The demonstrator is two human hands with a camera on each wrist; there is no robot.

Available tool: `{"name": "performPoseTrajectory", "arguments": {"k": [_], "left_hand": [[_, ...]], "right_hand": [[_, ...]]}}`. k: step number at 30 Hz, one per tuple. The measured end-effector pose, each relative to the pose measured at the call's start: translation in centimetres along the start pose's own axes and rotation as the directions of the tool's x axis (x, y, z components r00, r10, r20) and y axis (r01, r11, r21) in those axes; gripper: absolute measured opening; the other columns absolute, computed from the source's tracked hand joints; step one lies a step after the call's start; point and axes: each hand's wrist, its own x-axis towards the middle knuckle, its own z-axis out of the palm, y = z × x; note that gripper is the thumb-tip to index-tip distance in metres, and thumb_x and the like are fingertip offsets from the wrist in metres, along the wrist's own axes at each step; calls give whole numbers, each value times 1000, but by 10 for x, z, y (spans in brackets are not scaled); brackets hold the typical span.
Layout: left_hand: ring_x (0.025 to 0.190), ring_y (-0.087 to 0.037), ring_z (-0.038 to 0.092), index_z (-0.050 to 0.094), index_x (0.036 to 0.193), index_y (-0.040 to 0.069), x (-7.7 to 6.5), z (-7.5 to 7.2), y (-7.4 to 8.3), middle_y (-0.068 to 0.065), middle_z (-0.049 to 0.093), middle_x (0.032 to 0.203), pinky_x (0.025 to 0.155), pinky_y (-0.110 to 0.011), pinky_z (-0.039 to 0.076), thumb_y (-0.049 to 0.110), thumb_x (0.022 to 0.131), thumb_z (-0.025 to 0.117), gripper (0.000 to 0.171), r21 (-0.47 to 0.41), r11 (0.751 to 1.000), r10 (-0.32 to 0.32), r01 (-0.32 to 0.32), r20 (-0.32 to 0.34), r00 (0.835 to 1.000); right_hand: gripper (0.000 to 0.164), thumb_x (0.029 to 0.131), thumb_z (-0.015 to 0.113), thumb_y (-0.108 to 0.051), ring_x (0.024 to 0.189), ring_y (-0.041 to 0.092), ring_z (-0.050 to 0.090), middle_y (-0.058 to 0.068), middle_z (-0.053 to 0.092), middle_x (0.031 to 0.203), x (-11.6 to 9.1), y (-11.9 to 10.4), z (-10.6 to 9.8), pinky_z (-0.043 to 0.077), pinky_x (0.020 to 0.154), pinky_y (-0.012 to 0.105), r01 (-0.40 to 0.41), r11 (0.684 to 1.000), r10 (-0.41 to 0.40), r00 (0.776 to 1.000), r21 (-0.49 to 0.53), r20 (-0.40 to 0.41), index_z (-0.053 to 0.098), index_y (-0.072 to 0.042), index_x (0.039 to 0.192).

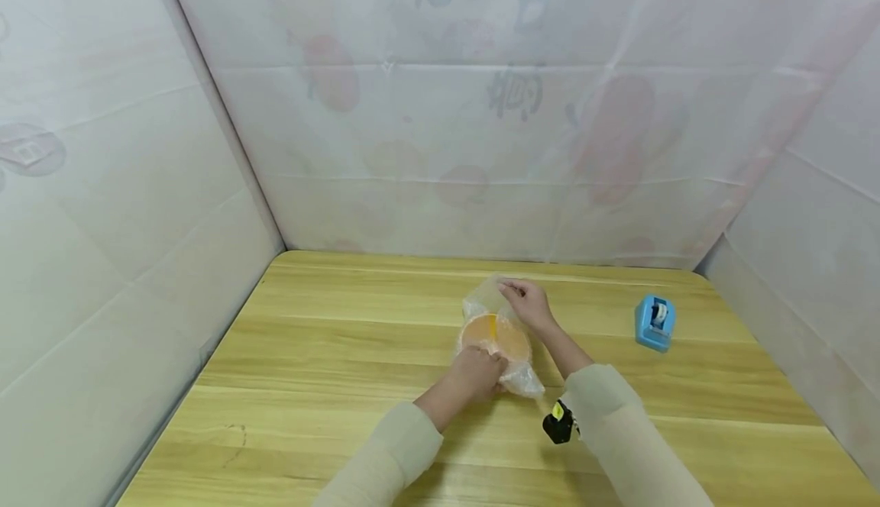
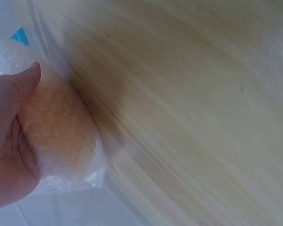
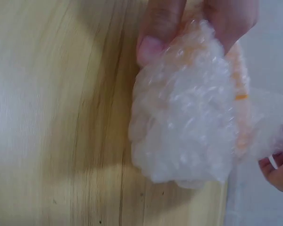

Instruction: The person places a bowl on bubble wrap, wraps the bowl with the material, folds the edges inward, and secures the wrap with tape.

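A round orange object (image 1: 512,339), with a yellow-orange stripe across its top, is wrapped in clear bubble wrap (image 1: 525,382) on the wooden table. My left hand (image 1: 476,373) grips its near side, fingers curled over the edge. In the left wrist view, that hand (image 2: 12,136) holds the wrapped side, its thumb lying along the film. At the far side, my right hand (image 1: 528,305) pinches a raised flap of the wrap between thumb and fingers. The right wrist view shows bunched bubble wrap (image 3: 184,113) up close, with the pinching right hand (image 3: 280,172) at the edge.
A blue tape dispenser (image 1: 655,324) holding a roll of tape stands on the right of the table (image 1: 330,385). Pale cloth walls (image 1: 412,140) rise behind and at both sides. A black device (image 1: 558,423) with a yellow label hangs by the right sleeve.
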Motion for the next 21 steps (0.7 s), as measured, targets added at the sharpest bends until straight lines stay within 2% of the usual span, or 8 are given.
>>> {"name": "performPoseTrajectory", "arguments": {"k": [5,10,16,21], "left_hand": [[91,-5,62,56,119,29,1,0,1,17,63,108,80,-18,45,55,87,52,42,-1,1000,-3,3,-21,1000],[97,-4,62,56,121,29,1,-2,0,16,63,114,86,-20,46,55,87,51,43,-1,1000,0,0,-16,1000],[109,-4,58,52,128,30,1,-4,0,17,57,126,95,-20,44,55,88,49,47,-6,1000,9,-9,11,1000],[110,-3,57,50,129,32,1,-4,0,17,56,127,95,-21,44,56,89,47,47,11,1000,16,-16,22,1000]], "right_hand": [[27,93,55,-17,96,33,62,20,66,109,-8,-2,-7,53,78,40,197,977,-200,979,-80,-29,66,2,110],[20,90,57,-6,87,33,67,21,69,100,-23,-5,-9,55,70,33,324,939,-329,944,-115,-27,68,5,102],[19,86,58,6,96,38,64,22,67,103,-41,-1,-9,55,77,39,451,887,-453,891,-103,-3,68,7,102],[23,81,60,11,96,37,64,20,67,104,-56,4,-7,55,76,36,538,835,-537,842,-117,46,68,5,102]]}}
